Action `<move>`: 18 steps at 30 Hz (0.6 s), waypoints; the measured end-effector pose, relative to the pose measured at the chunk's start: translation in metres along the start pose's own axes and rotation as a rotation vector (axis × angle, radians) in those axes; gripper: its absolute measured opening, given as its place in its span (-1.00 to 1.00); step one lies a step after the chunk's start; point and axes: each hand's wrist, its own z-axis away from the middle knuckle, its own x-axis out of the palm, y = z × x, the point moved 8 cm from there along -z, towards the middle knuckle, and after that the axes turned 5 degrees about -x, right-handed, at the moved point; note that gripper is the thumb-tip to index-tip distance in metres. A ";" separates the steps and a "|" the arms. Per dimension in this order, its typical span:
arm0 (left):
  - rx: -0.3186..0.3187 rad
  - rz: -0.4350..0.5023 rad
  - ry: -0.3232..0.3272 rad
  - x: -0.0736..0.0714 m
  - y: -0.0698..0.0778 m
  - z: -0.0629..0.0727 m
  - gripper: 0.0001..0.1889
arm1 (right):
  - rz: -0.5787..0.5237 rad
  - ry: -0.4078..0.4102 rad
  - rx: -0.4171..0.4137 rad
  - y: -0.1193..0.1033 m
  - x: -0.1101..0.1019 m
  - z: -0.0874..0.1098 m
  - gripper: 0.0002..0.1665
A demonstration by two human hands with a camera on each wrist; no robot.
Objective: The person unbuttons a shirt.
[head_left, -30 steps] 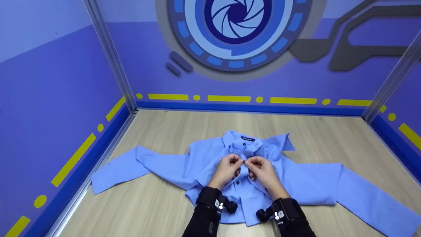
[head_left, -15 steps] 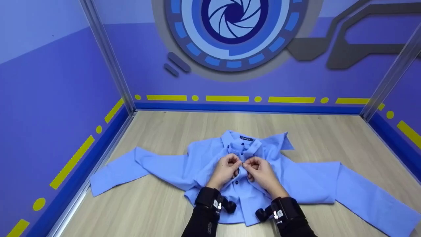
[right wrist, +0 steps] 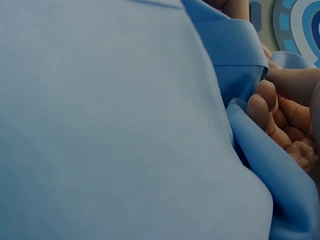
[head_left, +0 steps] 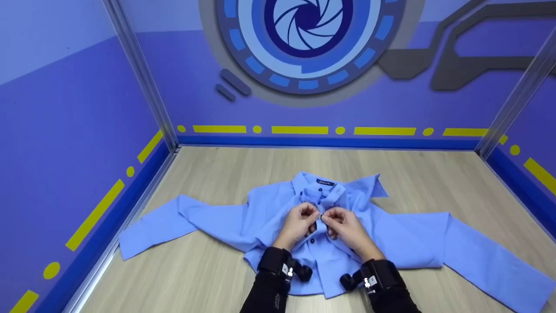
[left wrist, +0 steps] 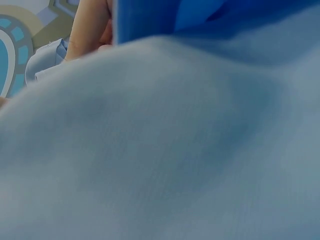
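A light blue long-sleeved shirt [head_left: 269, 204] lies front up, its sleeves spread to both sides. Over its front placket, my left hand [head_left: 297, 222] pinches the cloth between thumb and forefinger. Close beside it, my right hand [head_left: 346, 224] pinches the same placket, and the two sets of fingertips almost meet. A small dark spot, perhaps a button, shows between them. Below the hands a dark button [head_left: 312, 241] is visible. In the right wrist view, curled fingers [right wrist: 265, 102] sit against folded cloth. Fabric hides most of the left wrist view.
The shirt lies on a wood-grain table [head_left: 208, 174]. Its collar [head_left: 299, 181] with a black label points toward the back wall [head_left: 278, 111]. The left cuff reaches the metal edge rail [head_left: 104, 265]; the other sleeve [head_left: 491, 256] stretches to the lower right. Blue panels enclose the table.
The head view has shifted slightly. Both hands stay at the same place on the placket, with only small movements of the right fingertips.
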 end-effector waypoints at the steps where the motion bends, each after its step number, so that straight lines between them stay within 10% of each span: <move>1: -0.002 -0.002 -0.003 0.000 0.000 0.000 -0.87 | -0.006 -0.003 -0.002 0.000 0.000 0.000 -0.73; 18: -0.041 -0.019 -0.045 0.002 -0.004 -0.001 -0.85 | 0.131 0.092 0.040 -0.034 0.004 0.010 -0.84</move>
